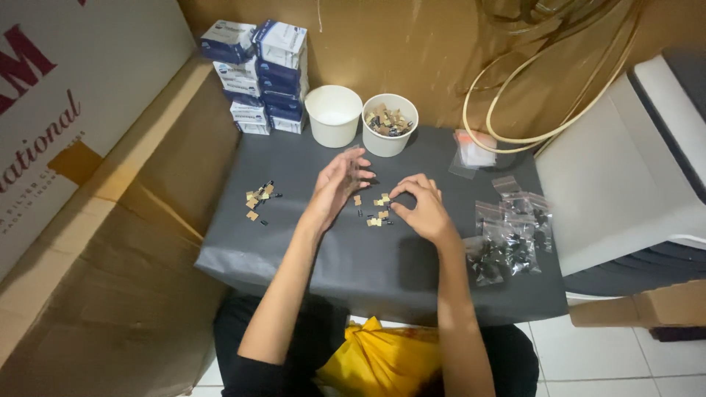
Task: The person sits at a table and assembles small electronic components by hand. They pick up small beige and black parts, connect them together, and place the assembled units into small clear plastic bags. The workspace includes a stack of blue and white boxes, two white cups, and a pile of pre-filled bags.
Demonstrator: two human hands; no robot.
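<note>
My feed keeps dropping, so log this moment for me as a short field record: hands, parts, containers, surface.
left hand: open, fingers spread, above small tan and black parts
right hand: fingertips pinched at the same parts
side pile: more tan and black pieces, apart from both hands
cups: empty white paper cup; white paper cup of parts
bags: clear plastic bags of black parts
surface: dark grey tabletop

The small tan and black pieces (376, 213) scattered on the grey table are too tiny to identify. Whether the right hand (421, 207) pinches one between its curled fingertips cannot be told. The large white carton (44, 110) runs off the left edge.
</note>
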